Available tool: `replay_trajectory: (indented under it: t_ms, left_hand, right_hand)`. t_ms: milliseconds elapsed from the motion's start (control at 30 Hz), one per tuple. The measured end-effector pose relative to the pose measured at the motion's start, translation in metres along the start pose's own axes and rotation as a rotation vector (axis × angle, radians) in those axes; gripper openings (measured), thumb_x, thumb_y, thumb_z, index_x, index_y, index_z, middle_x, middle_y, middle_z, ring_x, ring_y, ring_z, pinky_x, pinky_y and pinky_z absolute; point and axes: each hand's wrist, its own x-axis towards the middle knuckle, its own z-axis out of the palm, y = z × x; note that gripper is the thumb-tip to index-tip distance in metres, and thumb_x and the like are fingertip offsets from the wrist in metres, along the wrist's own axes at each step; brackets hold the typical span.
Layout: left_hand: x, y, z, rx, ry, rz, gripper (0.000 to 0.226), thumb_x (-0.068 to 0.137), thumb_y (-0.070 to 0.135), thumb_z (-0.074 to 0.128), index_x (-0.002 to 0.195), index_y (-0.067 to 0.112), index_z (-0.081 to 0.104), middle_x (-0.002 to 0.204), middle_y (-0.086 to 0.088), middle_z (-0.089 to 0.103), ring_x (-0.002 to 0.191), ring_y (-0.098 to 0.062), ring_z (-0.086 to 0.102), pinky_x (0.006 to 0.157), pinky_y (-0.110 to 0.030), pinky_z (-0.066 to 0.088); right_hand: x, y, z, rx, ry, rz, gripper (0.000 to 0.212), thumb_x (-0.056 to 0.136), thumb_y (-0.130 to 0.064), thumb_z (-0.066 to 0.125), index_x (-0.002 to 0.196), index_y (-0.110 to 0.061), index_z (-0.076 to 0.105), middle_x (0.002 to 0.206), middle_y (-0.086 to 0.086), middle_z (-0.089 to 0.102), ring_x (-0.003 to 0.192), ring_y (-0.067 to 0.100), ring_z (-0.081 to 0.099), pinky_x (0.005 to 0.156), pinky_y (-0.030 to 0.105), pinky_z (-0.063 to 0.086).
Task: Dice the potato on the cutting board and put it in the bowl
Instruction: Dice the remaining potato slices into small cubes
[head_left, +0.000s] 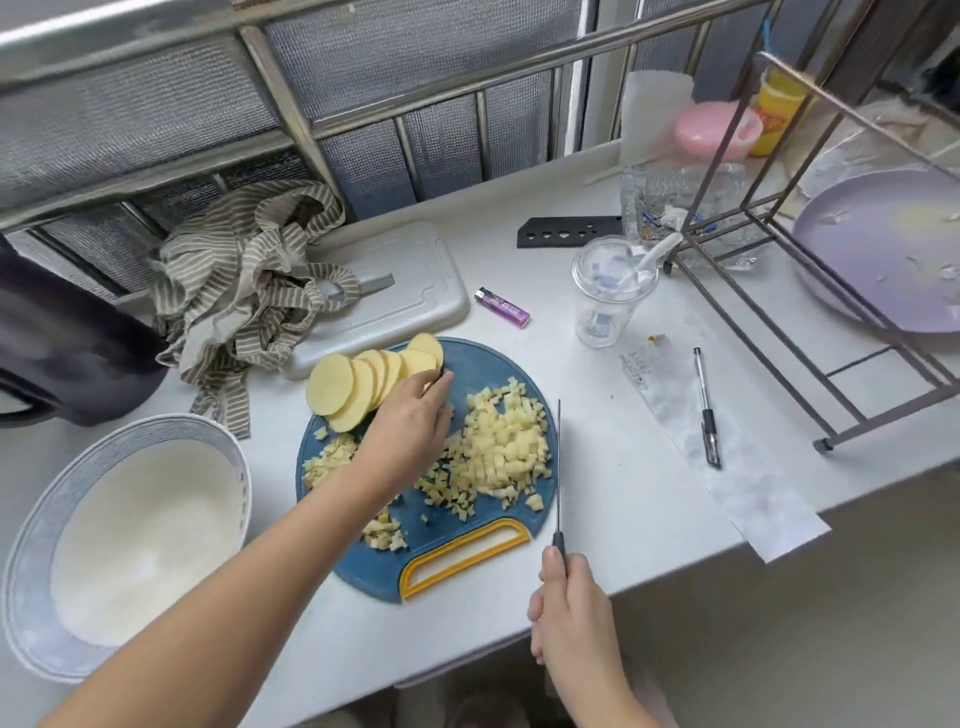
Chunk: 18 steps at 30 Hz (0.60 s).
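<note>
- Blue round cutting board with a yellow handle lies on the white counter, handle towards the person.
- Potato slices – pale yellow rounds – stand fanned against one another along the board's far left edge.
- Diced potato is heaped on the right half of the board; smaller scatters lie at its left edge and near the handle.
- The left hand reaches over the board, its fingers curled down onto the right end of the fanned slices, holding them.
- The right hand is wrapped around the dark handle of a knife; the thin blade points away from the person, seen edge-on just beside the board's right rim.
- A bowl with a blue patterned rim and white inside sits on the counter left of the board, near it but apart.
- Behind the board: a striped cloth bunched over a grey-white plastic board, and a purple lighter.
- To the right: a clear plastic cup, and a pen on a paper strip.
</note>
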Motion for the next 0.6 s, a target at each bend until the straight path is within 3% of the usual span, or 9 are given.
replay_trajectory:
  t_ms: [167,300,600]
  left_hand:
    - [-0.016,-0.014,0.003,0.097,-0.091,0.051,0.064,0.092,0.000,0.047,0.151,0.017,0.031,0.157,-0.010,0.023,0.145,-0.026,0.015,0.119,-0.037,0.011]
    - [-0.019,-0.027,-0.001,0.046,-0.039,0.026,0.071,0.085,-0.011,0.042,0.149,0.019,0.034,0.158,-0.008,0.022,0.146,-0.026,0.011,0.119,-0.037,0.010]
    - [-0.035,-0.051,-0.003,-0.043,0.031,-0.014,0.054,0.092,0.006,0.047,0.146,0.009,0.038,0.153,-0.012,0.030,0.142,-0.027,0.019,0.119,-0.036,0.014]
  right_hand:
    - [-0.002,-0.001,0.039,-0.069,0.107,-0.021,0.038,0.097,-0.051,0.027,0.087,-0.019,0.045,0.076,0.005,0.059,0.065,0.021,0.062,0.065,0.042,0.054]
    - [-0.005,-0.014,0.073,-0.089,0.127,-0.005,0.031,0.100,-0.047,0.026,0.087,-0.022,0.039,0.077,0.003,0.057,0.070,0.020,0.063,0.064,0.038,0.056]
    - [0.000,-0.032,0.129,-0.017,0.212,-0.015,0.036,0.100,-0.046,0.026,0.091,-0.014,0.039,0.082,0.008,0.057,0.071,0.029,0.064,0.064,0.045,0.054]
